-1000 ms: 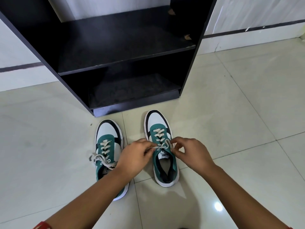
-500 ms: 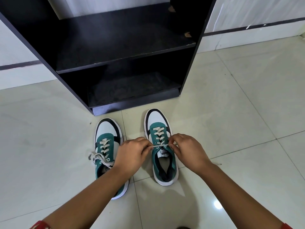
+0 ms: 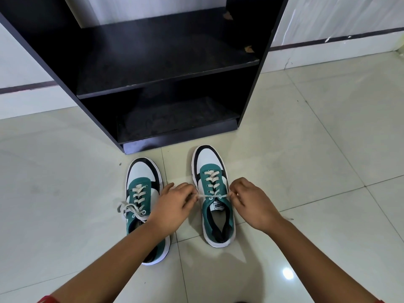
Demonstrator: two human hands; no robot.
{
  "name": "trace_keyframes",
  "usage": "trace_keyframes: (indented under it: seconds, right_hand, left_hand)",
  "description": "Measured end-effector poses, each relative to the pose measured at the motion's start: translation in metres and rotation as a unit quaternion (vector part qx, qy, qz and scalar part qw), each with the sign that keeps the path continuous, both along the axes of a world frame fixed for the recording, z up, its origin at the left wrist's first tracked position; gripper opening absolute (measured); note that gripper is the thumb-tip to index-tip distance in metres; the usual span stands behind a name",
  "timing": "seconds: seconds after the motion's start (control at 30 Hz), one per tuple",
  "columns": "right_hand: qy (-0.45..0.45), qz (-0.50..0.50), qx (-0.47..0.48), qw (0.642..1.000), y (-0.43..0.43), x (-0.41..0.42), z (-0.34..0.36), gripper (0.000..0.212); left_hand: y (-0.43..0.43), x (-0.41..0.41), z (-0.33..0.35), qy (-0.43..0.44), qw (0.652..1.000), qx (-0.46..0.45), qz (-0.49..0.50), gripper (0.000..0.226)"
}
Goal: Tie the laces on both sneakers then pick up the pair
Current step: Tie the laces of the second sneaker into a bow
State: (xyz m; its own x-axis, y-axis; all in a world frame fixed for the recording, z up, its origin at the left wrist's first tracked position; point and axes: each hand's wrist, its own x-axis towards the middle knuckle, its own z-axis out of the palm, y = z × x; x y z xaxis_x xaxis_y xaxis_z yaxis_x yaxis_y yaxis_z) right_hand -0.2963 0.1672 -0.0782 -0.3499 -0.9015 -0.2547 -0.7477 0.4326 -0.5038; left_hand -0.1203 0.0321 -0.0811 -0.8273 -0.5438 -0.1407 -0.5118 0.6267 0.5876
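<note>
You knelt over a pale glossy tiled floor (image 3: 306,149), in front of a black wooden open shelf unit (image 3: 166,68) standing against a white wall. Two green, white and black sneakers stood side by side just before the shelf: the left sneaker (image 3: 144,193) with a finished bow, the right sneaker (image 3: 215,193) not yet tied. Your left hand (image 3: 172,206) and right hand (image 3: 251,204) were both closed, each pinching one end of the thin cream lace (image 3: 211,196), stretched tight across the tongue. The lace looked soft and rather slippery, so gripping near the eyelets seemed best; the shoes themselves seemed light.
</note>
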Motion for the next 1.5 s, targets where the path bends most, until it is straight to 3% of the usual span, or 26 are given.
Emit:
trace_keyframes:
  seconds: [0.07,0.17,0.27,0.33,0.67,0.77,0.9,0.97,1.07,1.23,1.27,1.3,1.37,1.4,1.43,1.5]
  right_hand:
    - [-0.126,-0.057,-0.049,0.989,-0.001,0.003,0.004,0.024]
    - [-0.325,-0.169,-0.131,0.921,-0.009,0.017,0.019,0.023]
    - [-0.449,-0.205,-0.171,0.853,-0.018,0.026,0.029,0.029]
    - [-0.496,-0.215,-0.186,0.820,-0.022,0.027,0.030,0.025]
    - [-0.501,-0.214,-0.178,0.819,-0.026,0.035,0.023,0.024]
    - [-0.501,-0.225,-0.180,0.816,-0.026,0.035,0.020,0.017]
    - [-0.491,-0.174,-0.183,0.834,-0.025,0.034,0.019,0.024]
    - [-0.480,-0.147,-0.193,0.843,-0.025,0.035,0.020,0.026]
    - [-0.466,-0.129,-0.209,0.850,-0.026,0.036,0.020,0.021]
    - [-0.488,-0.204,-0.213,0.821,-0.027,0.035,0.017,0.010]
    - [-0.499,-0.237,-0.203,0.808,-0.029,0.034,0.018,0.012]
    - [-0.511,-0.268,-0.189,0.795,-0.032,0.033,0.018,0.013]
    - [-0.530,-0.304,-0.148,0.778,-0.037,0.028,0.019,0.015]
    - [-0.537,-0.304,-0.124,0.777,-0.040,0.025,0.019,0.017]
    - [-0.542,-0.296,-0.102,0.780,-0.042,0.022,0.019,0.017]
    - [-0.545,-0.280,-0.070,0.787,-0.045,0.017,0.019,0.018]
  left_hand:
    - [0.003,-0.001,0.005,0.045,0.986,0.144,0.067,0.019]
    - [0.011,-0.010,0.021,0.116,0.893,0.392,0.189,0.031]
    - [0.012,-0.019,0.030,0.161,0.840,0.465,0.227,0.028]
    - [0.011,-0.023,0.033,0.185,0.832,0.470,0.228,0.025]
    - [0.016,-0.034,0.033,0.180,0.883,0.425,0.081,0.028]
    - [0.013,-0.034,0.033,0.172,0.867,0.457,0.093,0.014]
    - [0.006,-0.035,0.029,0.149,0.826,0.521,0.154,0.026]
    - [0.005,-0.037,0.030,0.143,0.827,0.522,0.151,0.013]
    - [0.006,-0.039,0.028,0.160,0.822,0.516,0.178,0.014]
    - [0.006,-0.040,0.032,0.162,0.800,0.536,0.216,0.013]
    - [0.006,-0.039,0.035,0.174,0.808,0.526,0.201,0.009]
    - [0.007,-0.037,0.037,0.186,0.843,0.475,0.172,0.005]
    - [0.004,-0.032,0.031,0.167,0.964,0.191,0.075,0.011]
    - [0.000,-0.030,0.025,0.153,0.988,0.024,0.009,0.012]
    - [-0.004,-0.030,0.023,0.149,0.981,-0.108,-0.065,0.011]
    - [-0.010,-0.031,0.019,0.147,0.932,-0.266,-0.199,0.010]
